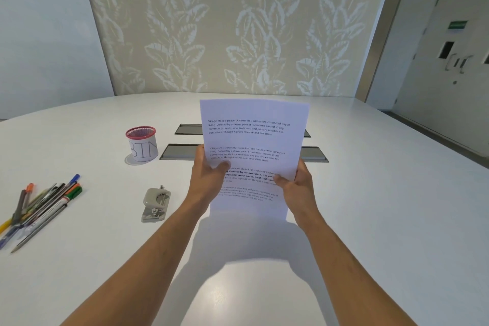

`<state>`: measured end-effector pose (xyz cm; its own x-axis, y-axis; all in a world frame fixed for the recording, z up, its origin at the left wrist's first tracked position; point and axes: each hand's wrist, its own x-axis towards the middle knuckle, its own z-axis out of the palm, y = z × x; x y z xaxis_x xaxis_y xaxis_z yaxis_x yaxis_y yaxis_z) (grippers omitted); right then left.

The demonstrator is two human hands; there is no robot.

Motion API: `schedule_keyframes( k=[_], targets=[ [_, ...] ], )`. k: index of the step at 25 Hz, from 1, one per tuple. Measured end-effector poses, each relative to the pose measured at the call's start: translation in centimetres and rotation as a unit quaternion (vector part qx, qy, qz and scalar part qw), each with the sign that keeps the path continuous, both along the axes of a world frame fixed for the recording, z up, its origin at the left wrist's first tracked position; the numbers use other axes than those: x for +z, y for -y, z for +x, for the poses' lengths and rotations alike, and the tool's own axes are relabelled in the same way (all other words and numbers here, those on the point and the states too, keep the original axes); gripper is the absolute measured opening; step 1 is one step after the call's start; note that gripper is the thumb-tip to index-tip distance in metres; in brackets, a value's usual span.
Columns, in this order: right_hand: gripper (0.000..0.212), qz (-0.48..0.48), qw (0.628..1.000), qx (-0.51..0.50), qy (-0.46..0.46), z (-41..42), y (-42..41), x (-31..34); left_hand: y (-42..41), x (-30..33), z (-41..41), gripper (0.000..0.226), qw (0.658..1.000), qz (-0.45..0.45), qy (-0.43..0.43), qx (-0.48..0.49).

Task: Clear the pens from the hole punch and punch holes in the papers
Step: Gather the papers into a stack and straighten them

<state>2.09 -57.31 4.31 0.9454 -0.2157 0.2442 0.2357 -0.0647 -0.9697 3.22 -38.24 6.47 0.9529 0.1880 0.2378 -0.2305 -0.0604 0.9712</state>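
Note:
Both my hands hold up the printed papers, raised upright above the white table. My left hand grips their left edge with the thumb on the text, and my right hand grips the right edge. The small beige metal hole punch lies on the table just left of my left forearm, with nothing on it. A pile of several pens and markers lies at the table's left edge, well apart from the punch.
A red mesh cup labelled BIN stands behind the punch. Two grey cable flaps are set in the table behind the papers. A leaf-patterned wall closes the far side, and a door is at the right.

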Motion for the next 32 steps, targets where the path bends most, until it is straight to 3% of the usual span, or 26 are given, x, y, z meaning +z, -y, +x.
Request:
schedule_keyframes(
  k=[5,20,25,29,32],
  targets=[
    [0.037,-0.012,1.000,-0.018,0.013,0.4,0.2,0.4,0.4,0.6,-0.1,0.029,1.000,-0.006,-0.002,0.012],
    [0.035,-0.006,0.999,-0.024,-0.030,-0.1,1.3,-1.6,1.2,-1.0,-0.1,0.026,0.999,0.003,-0.040,-0.018],
    [0.018,0.007,0.999,-0.031,-0.026,0.0,2.3,-1.4,1.1,0.1,-0.1,0.024,0.998,-0.035,-0.042,-0.037],
    [0.047,0.102,0.988,-0.083,-0.077,-0.4,3.6,-2.3,1.2,0.5,0.0,0.025,0.992,-0.115,-0.034,-0.041],
    [0.090,0.262,0.960,0.020,-0.090,-0.8,3.6,-3.1,1.7,0.5,0.1,0.027,0.980,-0.187,-0.048,-0.046]
  ],
)
